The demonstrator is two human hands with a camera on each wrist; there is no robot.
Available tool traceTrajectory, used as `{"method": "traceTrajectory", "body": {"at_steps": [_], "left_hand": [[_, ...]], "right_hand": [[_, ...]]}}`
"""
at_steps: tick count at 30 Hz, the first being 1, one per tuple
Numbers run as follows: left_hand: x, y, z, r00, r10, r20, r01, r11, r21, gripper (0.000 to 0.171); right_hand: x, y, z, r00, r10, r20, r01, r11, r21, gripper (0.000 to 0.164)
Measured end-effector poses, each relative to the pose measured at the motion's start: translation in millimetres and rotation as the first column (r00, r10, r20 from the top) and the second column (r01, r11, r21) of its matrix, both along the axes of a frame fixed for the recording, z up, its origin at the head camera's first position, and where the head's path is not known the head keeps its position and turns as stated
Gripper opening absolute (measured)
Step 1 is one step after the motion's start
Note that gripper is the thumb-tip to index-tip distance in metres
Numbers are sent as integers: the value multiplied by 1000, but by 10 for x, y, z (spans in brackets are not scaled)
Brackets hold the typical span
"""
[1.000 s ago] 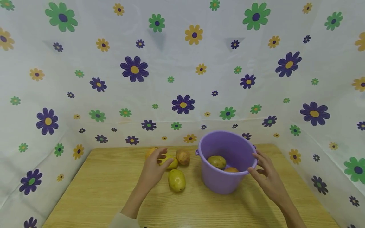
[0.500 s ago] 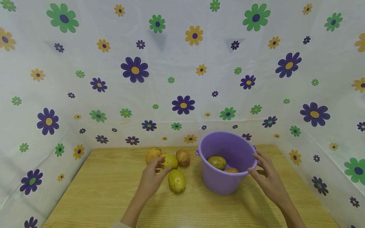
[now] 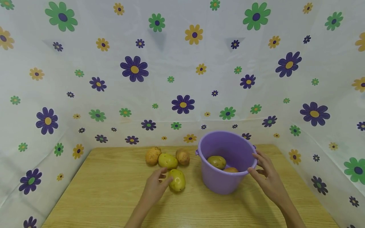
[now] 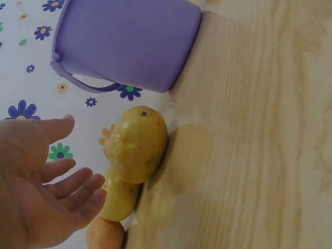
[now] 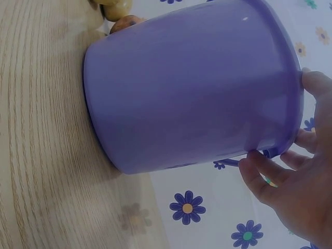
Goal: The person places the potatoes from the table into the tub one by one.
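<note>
Here's the worktop (image 3: 99, 190), pale yellowish wood, its streaky grain in plain sight! On the right half stands the purple bucket (image 3: 220, 183), base on the boards, shadow spilling rightward. Left of it, four potato-like lumps lie bunched together. Out front it's the glossy yellow-green lump (image 3: 178, 181), nearest the front edge; right behind, another yellow-green lump (image 3: 168, 161) lies sideways. Flanking that one: the speckled orange-brown lump (image 3: 152, 156) on the left, the rounder brown lump (image 3: 182, 157) on the right, nearer the bucket!
</note>
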State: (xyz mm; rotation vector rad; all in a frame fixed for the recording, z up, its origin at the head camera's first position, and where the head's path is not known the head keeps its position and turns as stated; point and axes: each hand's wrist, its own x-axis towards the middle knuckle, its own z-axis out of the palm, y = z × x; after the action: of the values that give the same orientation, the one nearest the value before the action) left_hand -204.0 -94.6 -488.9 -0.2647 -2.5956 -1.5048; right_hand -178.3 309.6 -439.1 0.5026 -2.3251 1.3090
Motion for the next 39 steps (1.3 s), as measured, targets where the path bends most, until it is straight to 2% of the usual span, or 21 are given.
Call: {"method": "traceTrajectory", "body": {"at_steps": [8,12,19,24,31,39], "left_hand": [[13,24,-178,999,-13,51,15,999,-39,53],[24,57,-233,998,-32,46,35,998,-50,52],[33,126,-234,998,-36,58,40,997,-66,57],[10,156,-254,998,-30,59,37,994,-106,64],[-24,190,-267,997,-34,64,41,993,-114,72],[-83,204,-284,998,-44,33,48,990,-132,76]], "right_hand": [[-4,2,-5,1000,0,5,0,1000,-2,54],[-8,1,-7,1000,5,1,-5,1000,-7,55],[-9,3,-10,1000,7,-4,-7,1000,-13,55],[-7,2,-7,1000,7,-3,-7,1000,-11,55],[5,-1,10,1000,-3,8,3,1000,-1,54],[-4,9,9,1000,-4,2,4,1000,8,53]]}}
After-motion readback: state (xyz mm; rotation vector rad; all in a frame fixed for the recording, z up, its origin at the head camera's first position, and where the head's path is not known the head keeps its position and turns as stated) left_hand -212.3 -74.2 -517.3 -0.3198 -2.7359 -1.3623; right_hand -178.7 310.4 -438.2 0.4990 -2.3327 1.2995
